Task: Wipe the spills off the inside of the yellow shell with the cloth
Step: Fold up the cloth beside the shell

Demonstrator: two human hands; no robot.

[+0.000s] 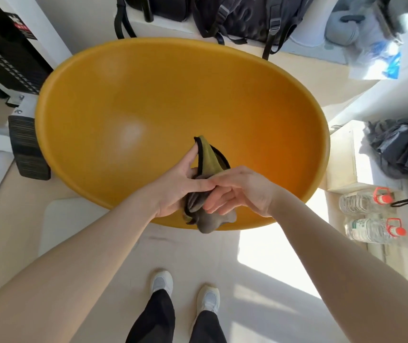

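Observation:
A large yellow oval shell (148, 90) lies open side up in front of me, filling the middle of the view. Over its near rim both my hands hold a cloth (209, 158), olive-yellow on one side, grey on the other, with a black edge. My left hand (180, 184) grips the bunched cloth, its fingers running up along the black edge. My right hand (240, 189) holds the lower grey part between fingers and thumb. The cloth is lifted off the shell's surface. A pale glare patch shows on the shell's floor; no spill is plain to see.
A black backpack (245, 16) lies on a white ledge behind the shell. Two water bottles (368, 214) with red caps lie at the right, below a dark bag (400, 149). A black ribbed block (28, 149) stands left of the shell. My shoes (185, 290) are on the pale floor.

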